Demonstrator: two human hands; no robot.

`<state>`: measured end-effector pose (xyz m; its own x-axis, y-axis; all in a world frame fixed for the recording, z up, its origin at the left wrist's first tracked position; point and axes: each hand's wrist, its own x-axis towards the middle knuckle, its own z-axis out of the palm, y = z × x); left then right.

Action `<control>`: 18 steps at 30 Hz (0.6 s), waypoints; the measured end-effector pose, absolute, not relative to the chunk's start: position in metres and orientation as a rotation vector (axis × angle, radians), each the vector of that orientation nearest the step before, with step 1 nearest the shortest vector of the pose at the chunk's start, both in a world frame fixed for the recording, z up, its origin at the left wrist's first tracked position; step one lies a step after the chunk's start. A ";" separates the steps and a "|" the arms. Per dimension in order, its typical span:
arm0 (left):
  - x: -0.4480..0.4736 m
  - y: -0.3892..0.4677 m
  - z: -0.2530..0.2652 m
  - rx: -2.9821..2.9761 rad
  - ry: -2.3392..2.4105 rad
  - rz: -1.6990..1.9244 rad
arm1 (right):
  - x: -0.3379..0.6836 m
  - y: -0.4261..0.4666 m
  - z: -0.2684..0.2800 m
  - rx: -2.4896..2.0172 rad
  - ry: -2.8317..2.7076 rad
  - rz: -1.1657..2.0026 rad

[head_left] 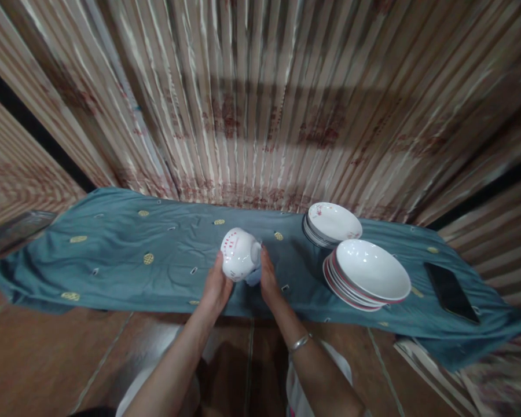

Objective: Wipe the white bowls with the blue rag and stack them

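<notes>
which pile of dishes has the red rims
The nearer stack of bowls, beside the black phone, shows red rims. The farther stack of plates by the curtain has dark rims.

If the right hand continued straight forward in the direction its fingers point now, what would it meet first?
The right hand points away from the body, beside the bowl. Straight on, it probably meets only the blue cloth, then the curtain; depth is unclear.

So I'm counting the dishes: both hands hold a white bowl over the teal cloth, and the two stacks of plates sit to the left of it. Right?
Not quite. The head view shows both stacks of plates to the right of the bowl, not the left. The rest holds.
</notes>
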<state>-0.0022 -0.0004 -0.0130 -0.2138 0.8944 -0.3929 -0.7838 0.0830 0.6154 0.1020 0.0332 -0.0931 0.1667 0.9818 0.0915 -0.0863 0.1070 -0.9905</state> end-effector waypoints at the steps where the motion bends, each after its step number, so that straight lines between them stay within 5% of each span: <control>1: -0.003 0.001 -0.011 0.115 0.887 1.544 | 0.097 0.027 -0.094 -1.171 -1.050 1.088; 18: -0.011 0.000 -0.003 -0.027 0.925 1.447 | 0.076 -0.052 -0.075 -1.155 -2.025 0.430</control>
<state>-0.0109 -0.0002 -0.0026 -0.1463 0.8239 -0.5476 -0.8429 0.1859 0.5049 0.0761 -0.0518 -0.0752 -0.3100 0.8409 0.4436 0.5882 0.5362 -0.6054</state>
